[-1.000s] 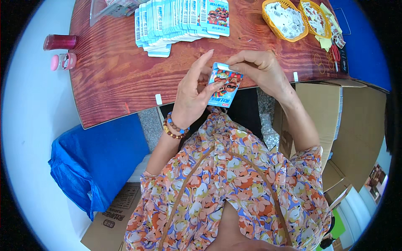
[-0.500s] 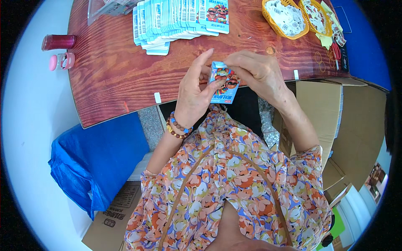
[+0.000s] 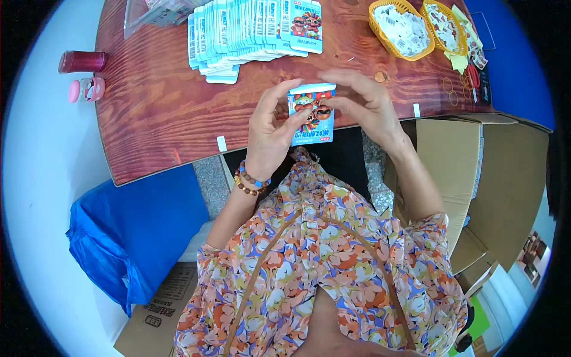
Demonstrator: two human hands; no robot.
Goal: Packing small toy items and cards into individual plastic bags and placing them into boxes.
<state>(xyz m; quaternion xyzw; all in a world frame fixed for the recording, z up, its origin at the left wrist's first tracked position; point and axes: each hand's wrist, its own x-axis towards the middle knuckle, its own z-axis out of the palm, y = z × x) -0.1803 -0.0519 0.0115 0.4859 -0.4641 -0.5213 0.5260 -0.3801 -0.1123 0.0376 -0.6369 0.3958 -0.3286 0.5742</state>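
**Card lifted upright between both hands**

Raised a little since a second ago, the card (image 3: 311,113) now stands more upright, its printed face toward me, just over the near table (image 3: 154,119) edge. My left hand (image 3: 270,128) grips its left edge, thumb on the front and fingers curled behind. My right hand (image 3: 363,104) pinches the top right corner, the other fingers spread loosely above it. Beads (image 3: 250,181) circle my left wrist. Farther out on the table lies a fanned stack of cards (image 3: 250,33). To my right sit two yellow baskets (image 3: 404,30), with rubber bands (image 3: 455,89) near them. A red bottle (image 3: 82,61) lies far left.
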